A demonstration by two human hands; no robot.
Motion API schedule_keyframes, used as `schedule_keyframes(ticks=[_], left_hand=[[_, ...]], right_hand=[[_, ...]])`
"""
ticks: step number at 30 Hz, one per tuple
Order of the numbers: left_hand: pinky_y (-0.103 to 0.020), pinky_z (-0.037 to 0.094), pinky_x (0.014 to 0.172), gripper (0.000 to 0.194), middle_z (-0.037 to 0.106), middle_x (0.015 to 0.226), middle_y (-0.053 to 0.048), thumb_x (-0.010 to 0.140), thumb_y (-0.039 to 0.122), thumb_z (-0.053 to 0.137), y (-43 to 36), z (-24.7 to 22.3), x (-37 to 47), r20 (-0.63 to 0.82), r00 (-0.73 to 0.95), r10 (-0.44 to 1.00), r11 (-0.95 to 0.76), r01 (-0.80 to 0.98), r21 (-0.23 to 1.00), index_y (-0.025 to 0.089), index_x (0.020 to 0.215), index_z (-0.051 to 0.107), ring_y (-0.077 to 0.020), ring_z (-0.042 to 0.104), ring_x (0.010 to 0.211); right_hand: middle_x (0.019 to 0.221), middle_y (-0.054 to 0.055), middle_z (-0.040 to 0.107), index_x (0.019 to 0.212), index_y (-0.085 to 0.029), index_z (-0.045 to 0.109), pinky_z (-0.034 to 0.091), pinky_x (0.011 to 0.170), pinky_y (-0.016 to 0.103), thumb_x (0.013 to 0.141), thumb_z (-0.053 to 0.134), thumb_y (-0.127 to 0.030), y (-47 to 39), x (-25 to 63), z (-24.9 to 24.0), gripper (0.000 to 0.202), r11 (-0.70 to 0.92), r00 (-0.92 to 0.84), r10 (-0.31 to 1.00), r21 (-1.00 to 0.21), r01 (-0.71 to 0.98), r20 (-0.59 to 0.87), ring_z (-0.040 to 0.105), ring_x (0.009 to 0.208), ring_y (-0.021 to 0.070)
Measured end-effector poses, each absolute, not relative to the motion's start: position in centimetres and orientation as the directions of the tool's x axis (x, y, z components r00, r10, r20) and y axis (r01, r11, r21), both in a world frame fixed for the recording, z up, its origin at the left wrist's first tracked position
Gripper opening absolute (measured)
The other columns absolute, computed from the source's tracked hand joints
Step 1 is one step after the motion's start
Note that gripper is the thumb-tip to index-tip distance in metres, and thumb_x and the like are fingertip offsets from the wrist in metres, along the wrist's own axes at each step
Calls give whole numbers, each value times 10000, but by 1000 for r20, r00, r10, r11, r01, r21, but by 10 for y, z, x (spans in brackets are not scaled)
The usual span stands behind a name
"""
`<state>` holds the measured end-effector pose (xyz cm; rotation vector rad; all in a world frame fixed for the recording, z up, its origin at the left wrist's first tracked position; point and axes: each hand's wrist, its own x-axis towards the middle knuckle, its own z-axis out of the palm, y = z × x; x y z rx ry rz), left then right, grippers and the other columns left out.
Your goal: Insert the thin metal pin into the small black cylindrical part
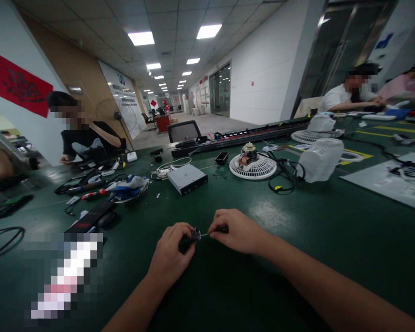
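My left hand (174,251) is closed around a small dark cylindrical part (195,234) with a shiny round rim, held just above the green table (200,299). My right hand (233,230), to the right of it, grips a screwdriver (204,234) by its dark handle, mostly hidden by the fingers. The thin metal shaft points left and its tip meets the rim of the dark part. Whether the tip sits inside the part cannot be made out.
Beyond my hands lie a silver box (187,179), a white fan grille with a motor (252,166), a small black tray (222,158) and a white housing (321,160). Cables and tools lie at the left. People sit across the table at left and right.
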<state>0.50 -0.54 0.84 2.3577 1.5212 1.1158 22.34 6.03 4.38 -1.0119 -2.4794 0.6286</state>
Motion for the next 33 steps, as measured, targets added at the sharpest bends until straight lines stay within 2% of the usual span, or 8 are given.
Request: schedule_keyframes(ticks=[4,8,15,19,23,26,30,33], left_hand=[[-338,490,794,224,646,1007,-9,779,65,604,-6,7,5,512,238,826,-496,738,458,229,884,494,-180,610,927],[-345,493,798,229,652,1001,-16,772,60,603,-8,8,6,513,246,822,-500,743,445,228,889,500,-188,615,927],[-344,500,799,221,660,1006,-17,780,69,606,-7,10,6,525,251,814,-513,735,443,228,894,503,-187,620,929],[-340,506,793,209,662,1017,-18,789,79,606,-8,8,6,523,257,813,-518,729,447,228,894,503,-183,623,927],[-336,510,786,221,662,1007,-17,776,62,602,-8,7,6,517,283,808,-533,725,437,227,888,506,-181,628,919],[-336,510,788,217,663,1009,-19,781,70,606,-6,7,5,526,277,804,-534,723,437,228,890,504,-182,629,923],[-337,508,788,229,664,990,-15,779,60,601,-6,6,4,531,289,797,-548,715,434,229,898,504,-178,629,911],[-340,508,795,209,662,1001,-20,792,75,602,-6,6,4,531,281,799,-541,721,433,230,893,503,-180,627,922]], right_hand=[[917,26,646,876,-240,763,427,666,265,813,644,-233,63,226,43,134,608,-605,772,-508,610,197,591,760,142],[867,15,654,871,-242,763,430,672,255,805,648,-210,65,227,43,136,636,-695,707,-551,541,134,596,754,137],[853,16,656,863,-233,762,419,669,255,804,641,-209,66,227,43,137,646,-697,704,-528,551,134,596,753,140],[872,21,657,860,-231,758,411,661,265,816,630,-235,65,228,46,136,618,-632,759,-479,623,157,595,760,148],[880,16,654,867,-245,755,411,671,264,817,624,-235,63,229,48,140,683,-710,691,-445,579,137,593,762,145],[882,23,652,883,-233,749,411,674,271,828,610,-244,62,229,48,150,663,-665,728,-418,621,167,592,763,151],[877,14,655,877,-242,750,414,664,258,815,625,-246,63,229,46,139,689,-725,676,-459,561,127,592,756,143],[879,26,654,869,-227,749,413,665,267,820,615,-247,63,229,46,144,644,-656,739,-450,619,156,593,760,152]])
